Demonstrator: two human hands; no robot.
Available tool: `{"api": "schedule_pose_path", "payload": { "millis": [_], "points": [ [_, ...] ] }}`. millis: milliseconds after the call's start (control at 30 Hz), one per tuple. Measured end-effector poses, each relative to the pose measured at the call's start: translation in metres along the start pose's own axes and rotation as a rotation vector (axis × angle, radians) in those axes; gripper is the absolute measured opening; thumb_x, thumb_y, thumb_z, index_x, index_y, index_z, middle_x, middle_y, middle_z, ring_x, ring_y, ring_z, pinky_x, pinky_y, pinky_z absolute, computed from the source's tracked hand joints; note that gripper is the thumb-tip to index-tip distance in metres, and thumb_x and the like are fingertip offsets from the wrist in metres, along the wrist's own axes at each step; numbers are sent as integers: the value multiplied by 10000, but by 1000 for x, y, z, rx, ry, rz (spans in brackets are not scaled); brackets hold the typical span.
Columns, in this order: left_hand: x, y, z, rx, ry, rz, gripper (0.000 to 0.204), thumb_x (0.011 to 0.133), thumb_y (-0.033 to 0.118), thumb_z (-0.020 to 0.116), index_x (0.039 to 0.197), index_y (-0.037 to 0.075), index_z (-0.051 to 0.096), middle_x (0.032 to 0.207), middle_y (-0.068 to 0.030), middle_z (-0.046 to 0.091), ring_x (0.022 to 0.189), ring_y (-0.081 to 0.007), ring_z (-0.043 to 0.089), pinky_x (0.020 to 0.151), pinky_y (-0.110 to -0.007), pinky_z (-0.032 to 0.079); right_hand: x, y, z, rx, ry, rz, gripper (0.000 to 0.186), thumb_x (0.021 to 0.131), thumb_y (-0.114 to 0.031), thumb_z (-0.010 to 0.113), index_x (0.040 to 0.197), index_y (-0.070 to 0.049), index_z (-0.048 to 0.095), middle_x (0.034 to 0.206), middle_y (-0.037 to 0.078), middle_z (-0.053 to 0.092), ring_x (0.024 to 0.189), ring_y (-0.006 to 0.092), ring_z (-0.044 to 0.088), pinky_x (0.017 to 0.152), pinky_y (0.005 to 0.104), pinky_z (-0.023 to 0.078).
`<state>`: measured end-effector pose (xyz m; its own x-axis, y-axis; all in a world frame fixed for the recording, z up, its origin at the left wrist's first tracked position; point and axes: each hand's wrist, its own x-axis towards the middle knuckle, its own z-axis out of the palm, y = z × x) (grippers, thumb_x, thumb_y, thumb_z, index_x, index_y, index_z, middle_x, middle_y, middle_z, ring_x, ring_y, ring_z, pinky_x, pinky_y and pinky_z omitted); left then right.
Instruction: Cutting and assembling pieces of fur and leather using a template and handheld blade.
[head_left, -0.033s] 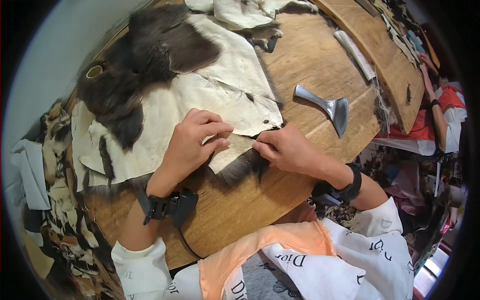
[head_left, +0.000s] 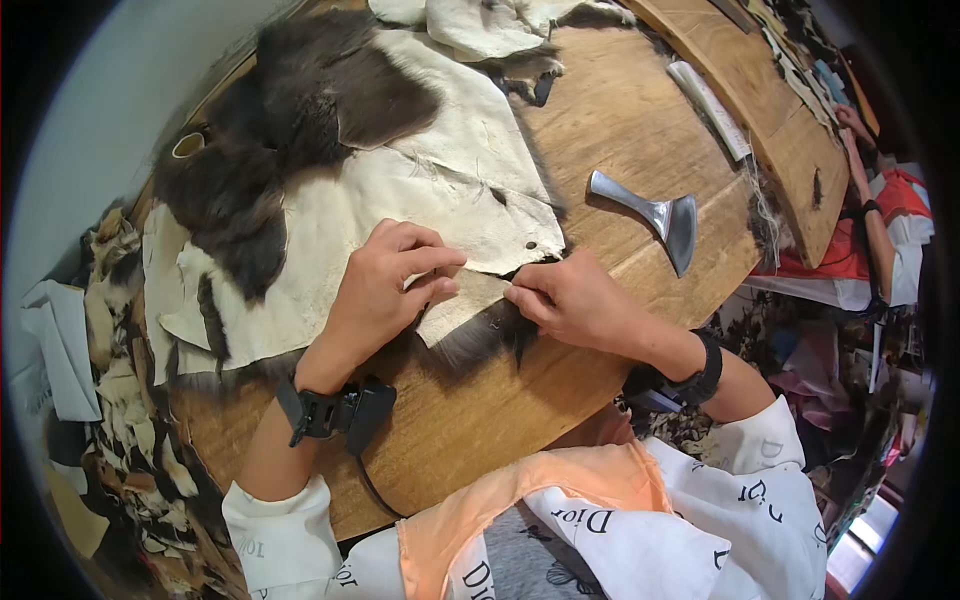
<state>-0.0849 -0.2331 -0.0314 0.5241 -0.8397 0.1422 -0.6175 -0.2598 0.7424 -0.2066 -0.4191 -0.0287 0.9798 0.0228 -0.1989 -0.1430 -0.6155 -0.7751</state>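
Observation:
A fur pelt (head_left: 330,225) lies spread with its cream skin side up and dark brown fur along its edges. At its near right corner, beside a small cream flap (head_left: 463,312) edged with grey-brown fur, both hands work close together. My left hand (head_left: 392,278) rests on the skin, fingers curled, forefinger and thumb at the seam above the flap. Across a small gap, my right hand (head_left: 572,300) is closed in a pinch at the flap's upper right edge; whatever sits between its fingertips is too small to make out. A small dark hole shows in the skin just above.
Right of the pelt, a metal knife (head_left: 655,215) with a crescent blade lies on the wooden table (head_left: 600,120). Beyond it are a long white packet (head_left: 710,110) and a raised board (head_left: 760,90). Another person's arm (head_left: 868,200) reaches in at far right. Fur scraps (head_left: 130,400) heap at left.

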Motion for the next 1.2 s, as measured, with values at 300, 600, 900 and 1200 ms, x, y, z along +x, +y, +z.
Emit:
{"api": "schedule_pose_path", "payload": {
  "millis": [300, 600, 900, 1200],
  "points": [
    [3, -1, 0, -66, -2, -108, 241, 630, 36, 728, 858, 98, 680, 853, -40, 602, 826, -210, 533, 699, -310, 461, 1, -29, -2, -294, 350, -173, 125, 757, -154, 610, 787, -57, 538, 673, 116, 562, 646, 303, 575, 551, 402, 460],
    [1, -5, 1, -40, 0, -72, 224, 657, 62, 716, 872, 109, 678, 828, -41, 586, 817, -218, 520, 730, -318, 449, 25, -5, 23, -164, 286, -354, 190, 729, -98, 619, 853, -30, 492, 803, 124, 509, 787, 304, 518, 685, 392, 439],
    [2, -2, 3, 12, 9, -58, 200, 659, 89, 723, 855, 118, 693, 807, -29, 584, 778, -216, 520, 696, -312, 452, 22, -9, 25, -210, 274, -304, 176, 750, -115, 606, 842, -19, 490, 805, 137, 498, 785, 312, 509, 683, 395, 431],
    [6, -5, 9, 5, 88, -111, 124, 655, 86, 720, 776, 107, 705, 749, -31, 601, 725, -205, 524, 644, -307, 442, 24, -5, 32, -291, 345, -328, 131, 764, -105, 571, 805, -13, 487, 784, 143, 483, 769, 312, 499, 682, 390, 422]
  ]
}}
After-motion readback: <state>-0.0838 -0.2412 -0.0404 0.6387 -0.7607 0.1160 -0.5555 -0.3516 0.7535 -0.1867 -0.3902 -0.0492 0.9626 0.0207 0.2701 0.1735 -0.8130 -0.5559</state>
